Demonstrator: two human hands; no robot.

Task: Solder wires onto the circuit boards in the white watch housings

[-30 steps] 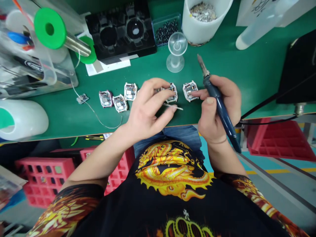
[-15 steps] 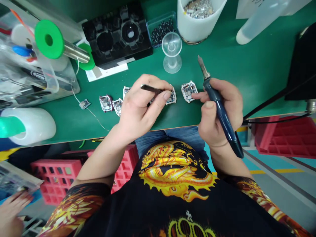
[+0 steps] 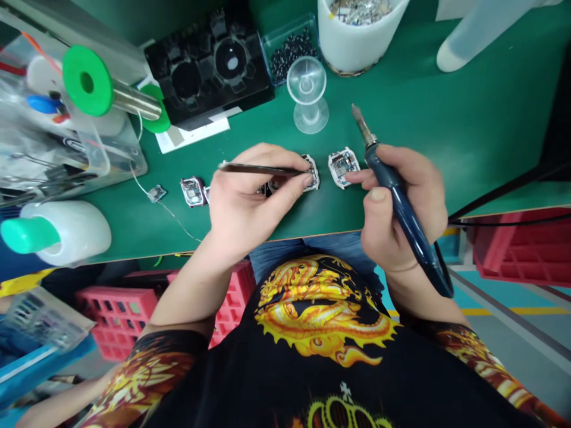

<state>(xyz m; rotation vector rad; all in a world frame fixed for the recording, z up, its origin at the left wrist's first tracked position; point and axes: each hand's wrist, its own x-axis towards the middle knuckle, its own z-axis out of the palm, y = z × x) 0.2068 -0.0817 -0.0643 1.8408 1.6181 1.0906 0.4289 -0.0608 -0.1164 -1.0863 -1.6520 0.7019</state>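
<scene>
My left hand pinches a pair of metal tweezers, held nearly level. Their tips are at a small white-framed circuit board, partly hidden by my fingers. In my right hand is a dark blue soldering iron, its metal tip pointing up and away over the bench. A finger of that hand touches the edge of a second white-framed board. Left of my left hand lies another framed board; other boards are mostly covered by the hand.
Behind the boards stand a clear plastic dispenser, a tray of black parts, a white tub and a black holder. A green solder spool and white bottle are at left. A co-worker's arm shows lower left.
The tweezers have swung to lie flatter, with more of their length showing over my left hand. My right hand keeps the soldering iron in nearly the same pose. The view has shifted slightly.
</scene>
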